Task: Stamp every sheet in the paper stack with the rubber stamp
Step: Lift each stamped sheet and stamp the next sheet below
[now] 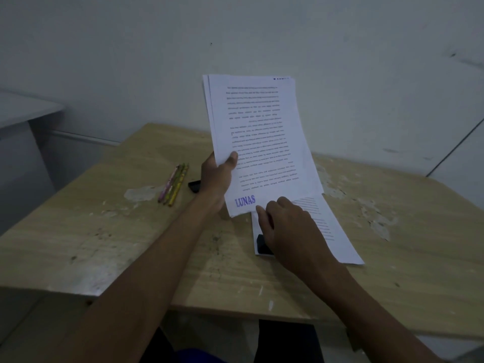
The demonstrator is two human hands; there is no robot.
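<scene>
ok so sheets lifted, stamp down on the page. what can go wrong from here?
1. The left hand pinches the lifted sheets at one edge only; they are fanned at the top and could slip or mix order.
2. The right hand holds the rubber stamp near the bottom sheet's left edge, so the mark may run off the paper.
3. The lifted LUNAS mark hangs just above the right hand; wet ink might smear.

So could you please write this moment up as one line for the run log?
left hand: holds stamped sheets raised | right hand: presses stamp on sheet on table | pencils: untouched
</scene>
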